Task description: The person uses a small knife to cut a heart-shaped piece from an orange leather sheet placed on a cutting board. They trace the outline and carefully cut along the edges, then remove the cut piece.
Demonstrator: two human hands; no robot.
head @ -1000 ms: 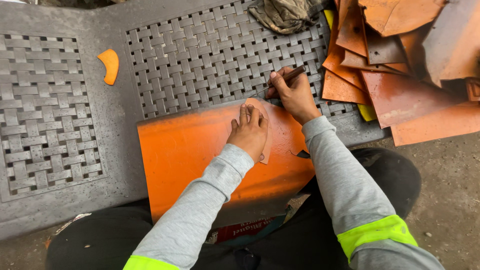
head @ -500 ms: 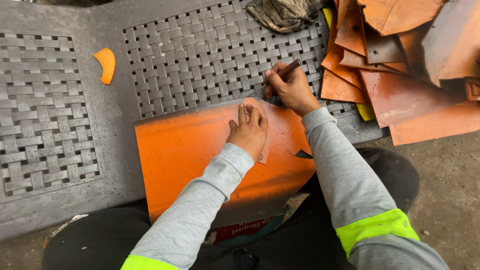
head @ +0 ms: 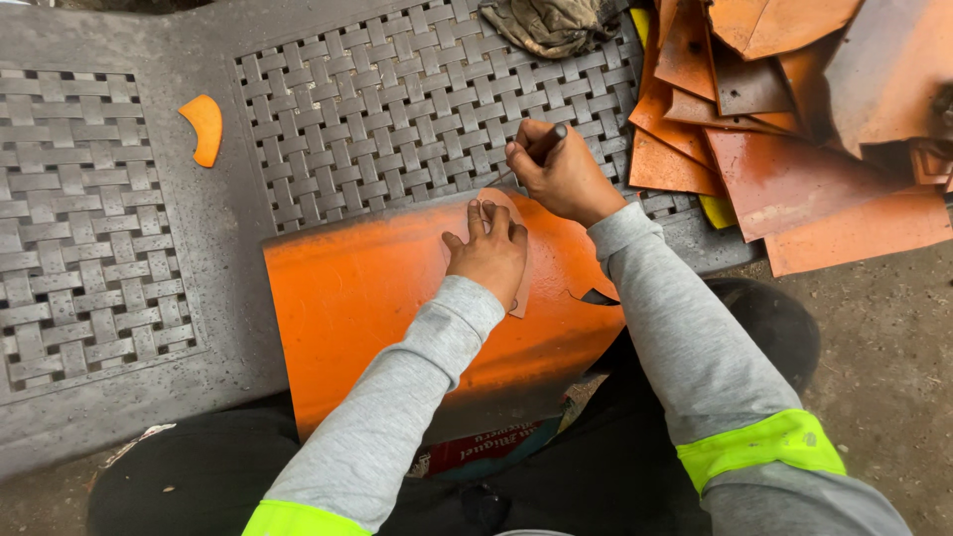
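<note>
A large orange sheet point(head: 367, 298) lies across my lap and the edge of a grey woven-pattern plastic surface point(head: 397, 109). My left hand point(head: 488, 253) presses flat on a pale curved template point(head: 520, 288) laid on the sheet. Just beyond it, my right hand point(head: 558, 174) grips a dark pen-like marking tool point(head: 536, 151), its tip at the template's upper edge. A curved notch point(head: 596, 295) is cut out of the sheet near my right forearm.
A small orange crescent-shaped cut piece point(head: 204, 127) lies at the upper left on the grey surface. A pile of orange and rusty-brown sheets point(head: 794, 149) fills the upper right. A crumpled cloth point(head: 546, 22) sits at the top. Bare ground point(head: 893, 377) lies at right.
My right hand has shifted slightly left along the template's top edge with the tool. My left hand stays pressed on the template.
</note>
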